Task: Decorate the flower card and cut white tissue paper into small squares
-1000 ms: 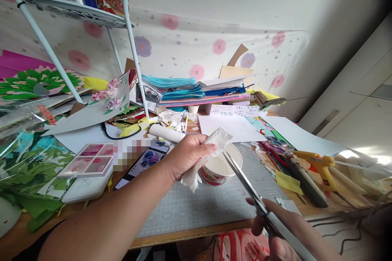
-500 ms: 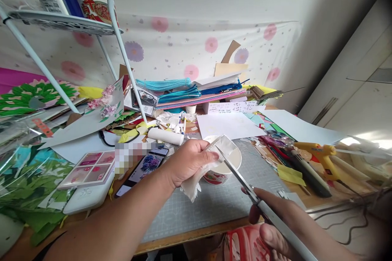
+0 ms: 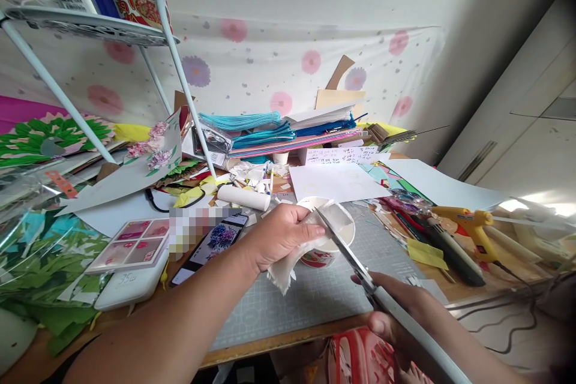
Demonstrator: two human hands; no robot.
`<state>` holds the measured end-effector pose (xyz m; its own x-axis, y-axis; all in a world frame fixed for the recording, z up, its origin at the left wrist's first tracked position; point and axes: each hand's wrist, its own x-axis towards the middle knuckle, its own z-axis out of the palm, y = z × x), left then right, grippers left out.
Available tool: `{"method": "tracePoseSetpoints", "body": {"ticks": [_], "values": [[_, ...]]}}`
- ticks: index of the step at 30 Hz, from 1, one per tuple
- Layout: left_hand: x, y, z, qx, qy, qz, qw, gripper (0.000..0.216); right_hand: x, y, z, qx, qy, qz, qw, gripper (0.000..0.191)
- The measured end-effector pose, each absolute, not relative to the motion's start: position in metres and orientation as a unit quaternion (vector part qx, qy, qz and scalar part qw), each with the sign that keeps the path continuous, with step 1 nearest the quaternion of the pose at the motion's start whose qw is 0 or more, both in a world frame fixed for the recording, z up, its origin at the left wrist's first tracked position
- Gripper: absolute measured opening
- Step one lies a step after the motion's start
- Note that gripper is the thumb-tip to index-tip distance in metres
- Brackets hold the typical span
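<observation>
Bare cutting mat point(image 3: 310, 306) lies open below both hands, reaching the desk's near edge; clutter crowds every other side. Left hand point(image 3: 281, 237), forearm extended, pinches a white paper piece point(image 3: 288, 267) above a paper cup point(image 3: 335, 240). Right hand point(image 3: 396, 318) grips scissors point(image 3: 348, 255), blade tips at the paper's upper edge. Glue gun point(image 3: 468, 225) lies well right. Floral cloth covers the wall behind.

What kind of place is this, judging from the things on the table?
Probably a home paper-craft desk: a cutting mat, a yellow glue gun, stacked coloured paper, and scissors in the right hand.
</observation>
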<state>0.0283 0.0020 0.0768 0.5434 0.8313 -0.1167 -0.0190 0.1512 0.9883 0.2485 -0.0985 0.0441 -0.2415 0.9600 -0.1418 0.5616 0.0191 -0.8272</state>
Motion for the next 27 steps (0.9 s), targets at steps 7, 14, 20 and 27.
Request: {"method": "tracePoseSetpoints", "body": {"ticks": [7, 14, 20, 27], "values": [[0.014, 0.011, 0.086, 0.629, 0.362, 0.237, 0.645, 0.035, 0.251, -0.097, 0.051, -0.596, -0.628, 0.444, 0.232, 0.068], [-0.001, 0.023, 0.088, 0.669, 0.394, 0.198, 0.598, 0.030, 0.258, -0.095, 0.039, -0.574, -0.628, 0.468, 0.240, 0.068], [0.000, 0.027, 0.085, 0.678, 0.400, 0.187, 0.588, 0.030, 0.251, -0.099, 0.044, -0.569, -0.596, 0.507, 0.251, 0.066], [0.002, 0.023, 0.087, 0.681, 0.395, 0.173, 0.592, 0.031, 0.253, -0.098, 0.039, -0.535, -0.612, 0.513, 0.276, 0.064]]}}
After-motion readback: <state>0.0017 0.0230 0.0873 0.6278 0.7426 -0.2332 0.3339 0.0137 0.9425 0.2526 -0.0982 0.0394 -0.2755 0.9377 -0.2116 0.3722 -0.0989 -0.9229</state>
